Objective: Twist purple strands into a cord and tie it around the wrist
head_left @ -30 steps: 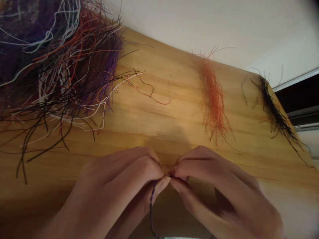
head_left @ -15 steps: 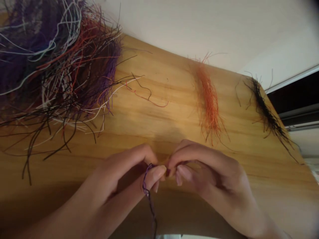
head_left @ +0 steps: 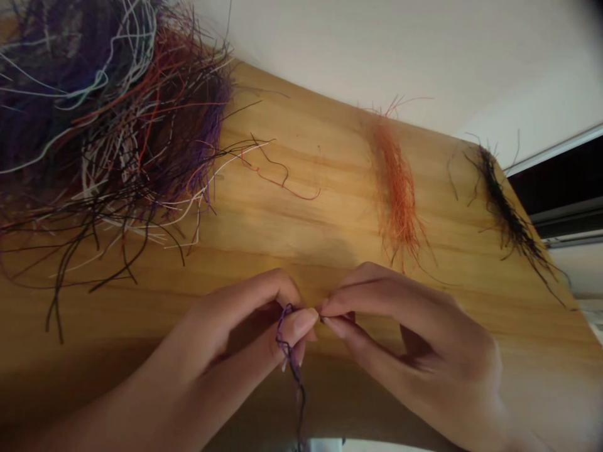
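Purple and black twisted threads loop over the thumb of my left hand and hang down past the table's front edge. That hand pinches them between thumb and forefinger. My right hand is closed in a pinch just to the right, its thumb and fingertips almost touching the left thumb tip. A tiny dark bit of thread shows at the right fingertips. How the strands run between the two pinches is hidden by the fingers.
A large tangled heap of threads in purple, black, white and red covers the table's left side. An orange thread bundle lies right of centre, a black bundle near the right edge. Loose strands lie on the wooden table.
My right hand has turned and shifted slightly right, its fingers now straighter in the pinch. My left hand keeps its hold on the threads, almost unmoved.
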`<state>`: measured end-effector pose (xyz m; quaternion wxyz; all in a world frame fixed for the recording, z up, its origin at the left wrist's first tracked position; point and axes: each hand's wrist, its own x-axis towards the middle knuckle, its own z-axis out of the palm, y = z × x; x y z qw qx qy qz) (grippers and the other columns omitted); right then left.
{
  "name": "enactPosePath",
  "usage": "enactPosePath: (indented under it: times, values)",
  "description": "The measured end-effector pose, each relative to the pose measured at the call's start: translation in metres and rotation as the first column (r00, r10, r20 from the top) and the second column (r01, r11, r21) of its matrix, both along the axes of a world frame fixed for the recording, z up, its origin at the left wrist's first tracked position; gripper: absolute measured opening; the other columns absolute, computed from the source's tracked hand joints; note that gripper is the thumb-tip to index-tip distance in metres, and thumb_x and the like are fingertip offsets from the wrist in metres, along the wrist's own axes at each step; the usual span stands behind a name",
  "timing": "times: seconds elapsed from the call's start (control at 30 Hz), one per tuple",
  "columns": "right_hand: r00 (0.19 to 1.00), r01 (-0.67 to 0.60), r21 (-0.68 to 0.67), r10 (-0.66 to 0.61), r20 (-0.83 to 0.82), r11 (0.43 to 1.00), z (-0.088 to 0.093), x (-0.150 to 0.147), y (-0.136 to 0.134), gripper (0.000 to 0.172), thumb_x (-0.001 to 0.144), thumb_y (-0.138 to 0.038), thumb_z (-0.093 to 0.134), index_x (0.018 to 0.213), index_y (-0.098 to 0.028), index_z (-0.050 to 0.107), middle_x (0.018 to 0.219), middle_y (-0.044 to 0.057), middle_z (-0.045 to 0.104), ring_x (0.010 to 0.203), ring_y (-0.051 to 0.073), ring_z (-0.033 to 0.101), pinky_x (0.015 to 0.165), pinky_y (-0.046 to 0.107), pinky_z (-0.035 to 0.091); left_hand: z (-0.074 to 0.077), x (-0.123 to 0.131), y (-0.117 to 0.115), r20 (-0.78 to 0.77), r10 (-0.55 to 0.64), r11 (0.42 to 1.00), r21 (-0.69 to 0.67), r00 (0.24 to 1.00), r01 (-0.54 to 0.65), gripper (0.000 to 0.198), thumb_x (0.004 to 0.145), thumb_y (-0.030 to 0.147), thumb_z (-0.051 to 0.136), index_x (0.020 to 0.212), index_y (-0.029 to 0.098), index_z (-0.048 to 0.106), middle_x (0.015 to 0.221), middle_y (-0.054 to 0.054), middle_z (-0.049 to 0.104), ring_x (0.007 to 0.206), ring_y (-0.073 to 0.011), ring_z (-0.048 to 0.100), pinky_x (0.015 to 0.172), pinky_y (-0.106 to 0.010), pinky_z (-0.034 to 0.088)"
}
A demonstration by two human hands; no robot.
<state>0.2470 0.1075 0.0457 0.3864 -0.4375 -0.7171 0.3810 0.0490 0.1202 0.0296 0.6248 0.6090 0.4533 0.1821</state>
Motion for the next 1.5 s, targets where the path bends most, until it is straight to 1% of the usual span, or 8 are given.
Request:
enactPosePath:
  times: [0.27, 0.6, 0.77, 0.97, 1.2, 1.27, 1.37, 1.5]
  values:
    - [0.988, -0.108, -0.281, 0.073, -0.133, 0.954, 0.006, 0.008, 0.008, 0.008, 0.085, -0.013, 0.068, 0.092, -0.015, 0.071, 0.081, 0.004, 0.069, 0.073, 0.012, 0.065, 0.066, 0.023, 0.053, 0.012, 0.002, 0.001, -0.035, 0.027, 0.998, -0.06, 0.999, -0.029, 0.038, 0.09, 0.055, 0.049, 0.068, 0.025, 0.058, 0.066, 0.005, 0.053, 0.063, -0.0095, 0.051, 0.055, -0.013, 0.042]
    - [0.99, -0.086, -0.244, 0.055, -0.132, 0.966, 0.006, 0.007, 0.007, 0.009, 0.084, -0.014, 0.068, 0.092, -0.018, 0.071, 0.076, 0.003, 0.069, 0.07, 0.014, 0.065, 0.061, 0.027, 0.053, 0.004, 0.007, 0.006, 0.019, 0.088, 0.966, 0.243, 0.996, -0.09, 0.038, 0.091, 0.052, 0.044, 0.073, 0.023, 0.061, 0.054, 0.002, 0.049, 0.061, -0.0141, 0.055, 0.053, -0.019, 0.047]
    - [0.991, -0.04, -0.192, 0.015, -0.131, 0.981, 0.005, 0.003, 0.007, 0.013, 0.082, -0.008, 0.068, 0.09, -0.018, 0.072, 0.076, 0.003, 0.069, 0.069, 0.014, 0.064, 0.06, 0.028, 0.053, 0.004, 0.007, 0.005, 0.021, 0.093, 0.972, 0.213, 0.995, -0.095, 0.037, 0.091, 0.052, 0.044, 0.075, 0.023, 0.061, 0.055, 0.002, 0.05, 0.062, -0.0145, 0.055, 0.054, -0.019, 0.047]
    - [0.997, -0.016, -0.066, 0.011, -0.077, 0.998, 0.003, 0.001, 0.002, 0.021, 0.081, -0.003, 0.067, 0.094, -0.019, 0.07, 0.079, 0.003, 0.069, 0.073, 0.014, 0.066, 0.063, 0.027, 0.055, 0.004, 0.001, 0.002, 0.075, 0.012, 1.0, 0.013, 0.997, -0.013, 0.031, 0.093, 0.046, 0.048, 0.074, 0.024, 0.06, 0.063, 0.004, 0.056, 0.059, -0.0095, 0.054, 0.051, -0.015, 0.044]
    - [0.956, -0.097, 0.211, 0.032, 0.29, 0.973, 0.019, 0.003, 0.005, 0.021, 0.08, -0.005, 0.065, 0.088, -0.023, 0.071, 0.075, 0.002, 0.073, 0.061, 0.014, 0.066, 0.056, 0.024, 0.057, 0.005, -0.002, 0.004, 0.182, -0.06, 0.985, -0.146, 0.981, 0.088, 0.027, 0.095, 0.044, 0.048, 0.077, 0.025, 0.056, 0.071, 0.007, 0.059, 0.066, -0.0068, 0.055, 0.064, -0.013, 0.047]
    - [0.962, -0.013, 0.227, -0.049, 0.268, 0.974, 0.016, 0.004, 0.005, 0.019, 0.083, -0.007, 0.063, 0.089, -0.024, 0.07, 0.08, 0.002, 0.073, 0.066, 0.014, 0.067, 0.061, 0.024, 0.058, 0.006, 0.0, 0.006, 0.189, -0.061, 0.992, -0.1, 0.98, 0.081, 0.028, 0.096, 0.042, 0.047, 0.076, 0.025, 0.057, 0.07, 0.007, 0.059, 0.064, -0.006, 0.055, 0.063, -0.011, 0.047]
    - [0.973, 0.179, 0.128, -0.195, 0.126, 0.975, 0.006, 0.003, 0.003, 0.01, 0.086, -0.012, 0.063, 0.089, -0.02, 0.069, 0.08, 0.002, 0.07, 0.071, 0.012, 0.066, 0.065, 0.021, 0.056, 0.005, 0.001, 0.009, 0.149, 0.032, 0.995, 0.087, 0.988, -0.045, 0.031, 0.096, 0.042, 0.047, 0.072, 0.024, 0.055, 0.064, 0.007, 0.056, 0.059, -0.0057, 0.053, 0.056, -0.01, 0.045]
    - [0.987, 0.153, -0.151, -0.158, -0.017, 0.977, -0.001, -0.005, 0.001, 0.005, 0.085, -0.019, 0.068, 0.083, -0.016, 0.07, 0.072, 0.0, 0.069, 0.066, 0.008, 0.064, 0.063, 0.016, 0.054, 0.0, -0.003, 0.011, 0.037, 0.081, 0.909, 0.408, 0.996, -0.089, 0.02, 0.098, 0.036, 0.045, 0.082, 0.028, 0.054, 0.072, 0.008, 0.059, 0.065, -0.007, 0.057, 0.053, -0.012, 0.044]
